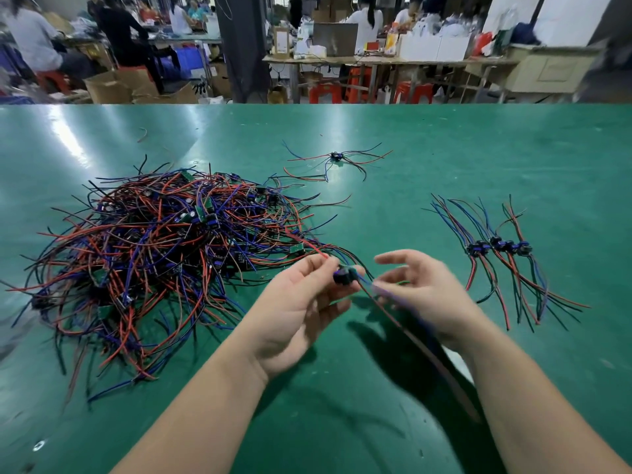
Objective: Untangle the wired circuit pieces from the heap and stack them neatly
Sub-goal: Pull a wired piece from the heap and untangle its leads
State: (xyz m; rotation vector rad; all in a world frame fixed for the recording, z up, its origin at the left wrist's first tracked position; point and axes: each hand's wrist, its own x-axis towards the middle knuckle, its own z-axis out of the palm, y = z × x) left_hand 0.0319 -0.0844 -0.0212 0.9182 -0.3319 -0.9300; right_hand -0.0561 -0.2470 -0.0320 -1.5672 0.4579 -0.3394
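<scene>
While the left hand [301,302] is hovering above the middle of the green tabletop [444,159], its fingers [319,265] are pinching a small dark circuit piece [343,275] between thumb and fingertips. The trailing wires [410,333] of that piece, red and blue, are hanging down toward the near edge, and others are still running back into the heap [154,251]. The right hand [424,295] is hovering just beside the piece, its fingers [393,258] loosely curved and standing apart. The lower fingers are lying against the trailing wires, but motion blur is hiding whether they are gripping them, so I cannot tell.

The heap, a thick tangle of red, blue and black leads with small green boards showing through, is lying over the left half of the tabletop, its nearest strands reaching up to the left hand. Toward the right edge a sorted row [496,248] of pieces is lying side by side, leads fanning toward the far and near edges. A lone piece [337,156] is lying well apart near the far edge, its leads splayed out. A short wire scrap [142,135] is lying toward the far left corner.

Beyond the far edge, people [126,39] are sitting at other benches among cardboard boxes [113,87] and red stools [325,92].
</scene>
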